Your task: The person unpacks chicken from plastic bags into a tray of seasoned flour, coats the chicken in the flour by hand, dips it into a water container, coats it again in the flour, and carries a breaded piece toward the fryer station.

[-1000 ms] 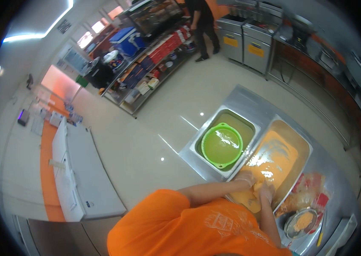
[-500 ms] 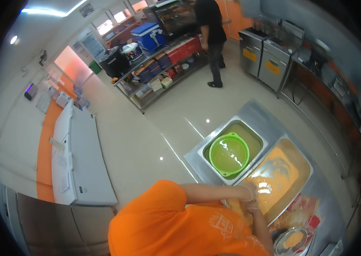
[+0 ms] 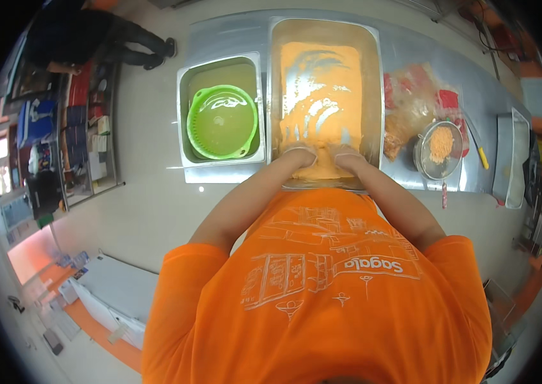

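Observation:
My left hand (image 3: 303, 155) and my right hand (image 3: 348, 160), both in clear gloves, are down in the orange batter (image 3: 319, 73) at the near end of a long steel pan (image 3: 371, 83). Their fingers are sunk in the mixture, so I cannot see whether they hold anything. Just left of that pan, a green perforated basket (image 3: 245, 109) sits in a smaller steel pan (image 3: 260, 96) of murky liquid. To the right lie red-and-clear plastic bags (image 3: 405, 96), a round strainer (image 3: 424, 163) with orange crumbs (image 3: 440, 142) and a yellow-handled utensil (image 3: 483, 161).
The pans stand on a steel table (image 3: 220, 25). A long steel container (image 3: 508, 160) is at its right end. A person in dark clothes (image 3: 136, 41) stands beyond it on the left, by shelving (image 3: 88, 134) with boxes. A white chest freezer (image 3: 114, 294) is behind me at lower left.
My view has swung round to face down on the table, bringing the pans to the upper middle. My hands remain in the batter, now a little farther apart side by side.

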Available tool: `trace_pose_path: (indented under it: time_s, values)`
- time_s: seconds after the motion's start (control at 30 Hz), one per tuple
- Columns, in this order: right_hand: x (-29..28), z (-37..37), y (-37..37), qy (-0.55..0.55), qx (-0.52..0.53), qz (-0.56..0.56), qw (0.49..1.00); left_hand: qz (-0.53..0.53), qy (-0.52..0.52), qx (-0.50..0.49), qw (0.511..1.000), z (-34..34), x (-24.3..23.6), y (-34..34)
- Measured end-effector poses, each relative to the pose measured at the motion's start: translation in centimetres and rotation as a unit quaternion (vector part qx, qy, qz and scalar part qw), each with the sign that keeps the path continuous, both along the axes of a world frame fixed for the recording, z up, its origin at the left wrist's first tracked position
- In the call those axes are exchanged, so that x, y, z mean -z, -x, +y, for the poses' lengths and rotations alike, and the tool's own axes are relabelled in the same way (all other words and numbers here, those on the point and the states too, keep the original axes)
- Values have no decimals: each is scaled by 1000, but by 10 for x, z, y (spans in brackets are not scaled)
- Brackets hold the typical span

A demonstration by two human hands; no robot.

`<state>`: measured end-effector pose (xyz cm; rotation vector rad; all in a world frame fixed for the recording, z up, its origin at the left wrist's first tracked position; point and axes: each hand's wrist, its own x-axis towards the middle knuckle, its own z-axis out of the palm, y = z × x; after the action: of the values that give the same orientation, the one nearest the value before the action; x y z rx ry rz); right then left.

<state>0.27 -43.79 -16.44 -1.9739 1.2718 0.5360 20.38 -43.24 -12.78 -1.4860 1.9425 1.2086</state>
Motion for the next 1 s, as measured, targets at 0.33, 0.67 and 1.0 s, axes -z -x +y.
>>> trace_pose_path:
  time_s: [0.33,0.67,1.0]
  values:
    - [34,20,-67,-148,548,-379,731,288,-43,-500,816,31,48,22]
    - [-114,-38,-43,131,213,-4,968,19,190,-197,962,-1,-11,-14]
    - [-20,-86,-38,284,202,-140,927,13,64,40,997,12,-106,-12]
